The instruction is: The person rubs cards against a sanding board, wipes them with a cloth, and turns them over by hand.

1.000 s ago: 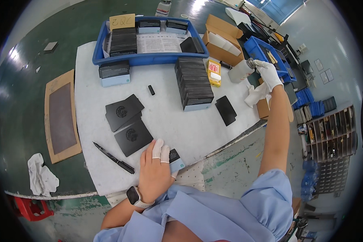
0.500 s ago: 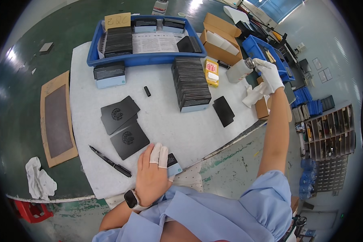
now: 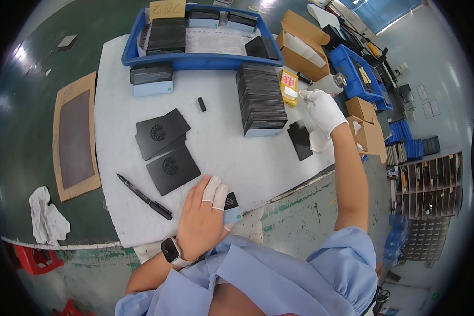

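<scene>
Looking past white-gloved right hand (image 3: 324,111), with fingers (image 3: 308,96) curled narrow: just beyond lies pale bottle (image 3: 327,84), partly masked by that hand, with long axis slanting toward silvery cap (image 3: 340,80) at upper right, far nearer to right than to left hand (image 3: 200,215). At right, close above white cloth (image 3: 321,142), but cannot tell whether gripping it. At left, palm down with fingers close together, just beside small black-and-blue pack (image 3: 233,208) at near edge of bench (image 3: 31,131); cannot tell whether pinching.
</scene>
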`<control>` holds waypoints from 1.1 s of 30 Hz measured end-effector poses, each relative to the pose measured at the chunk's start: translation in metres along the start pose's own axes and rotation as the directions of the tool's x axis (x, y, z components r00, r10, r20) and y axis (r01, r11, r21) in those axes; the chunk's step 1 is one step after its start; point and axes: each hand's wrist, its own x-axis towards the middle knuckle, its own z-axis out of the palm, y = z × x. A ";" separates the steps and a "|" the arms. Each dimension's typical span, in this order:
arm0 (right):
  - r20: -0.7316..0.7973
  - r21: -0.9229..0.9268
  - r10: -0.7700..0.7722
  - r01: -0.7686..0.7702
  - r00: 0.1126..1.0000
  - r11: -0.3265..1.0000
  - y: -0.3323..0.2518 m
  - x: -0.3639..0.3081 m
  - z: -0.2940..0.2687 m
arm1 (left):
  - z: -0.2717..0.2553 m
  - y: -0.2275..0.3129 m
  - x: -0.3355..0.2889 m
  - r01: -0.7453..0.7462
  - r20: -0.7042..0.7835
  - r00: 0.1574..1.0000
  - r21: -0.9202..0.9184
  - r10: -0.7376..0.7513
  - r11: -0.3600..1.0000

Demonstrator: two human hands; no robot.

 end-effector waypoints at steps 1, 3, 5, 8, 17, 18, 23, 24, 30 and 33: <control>0.010 -0.106 0.045 -0.044 0.999 0.993 -0.004 0.003 0.004 | 0.002 0.000 0.000 0.005 -0.036 0.999 -0.002 -0.005 1.000; 0.003 -0.138 -0.041 0.041 0.999 0.990 0.002 0.007 0.010 | 0.003 0.002 0.002 0.030 -0.063 0.998 -0.004 -0.030 1.000; 0.048 -0.287 -0.003 0.017 0.999 0.958 -0.004 0.010 0.013 | 0.003 0.002 0.002 0.052 -0.071 0.996 -0.021 -0.054 0.998; 0.038 -0.328 0.050 -0.034 0.998 0.944 -0.020 0.013 0.008 | 0.006 -0.002 0.002 0.041 -0.048 0.998 0.022 -0.040 0.999; -0.267 0.080 -0.189 0.217 0.945 0.973 -0.043 -0.031 -0.026 | 0.005 -0.002 0.001 0.107 -0.029 0.994 0.037 -0.106 0.994; -0.275 0.132 -0.210 0.253 0.938 0.958 -0.060 -0.052 -0.036 | 0.005 -0.001 -0.001 0.133 -0.005 0.991 0.067 -0.133 0.989; 0.123 -0.204 -0.508 0.523 0.852 0.828 -0.107 -0.142 -0.028 | 0.006 -0.001 -0.004 0.167 0.019 0.985 0.099 -0.170 0.981; 0.219 -0.092 -0.559 0.587 0.800 0.804 -0.107 -0.152 -0.012 | 0.006 0.000 -0.003 0.171 0.022 0.985 0.103 -0.174 0.980; 0.360 0.110 -0.679 0.694 0.639 0.711 -0.124 -0.172 0.020 | 0.006 0.002 -0.004 0.181 0.023 0.983 0.106 -0.184 0.978; 0.341 0.047 -0.705 0.737 0.622 0.674 -0.127 -0.170 0.024 | 0.005 0.001 -0.004 0.178 0.020 0.983 0.098 -0.181 0.979</control>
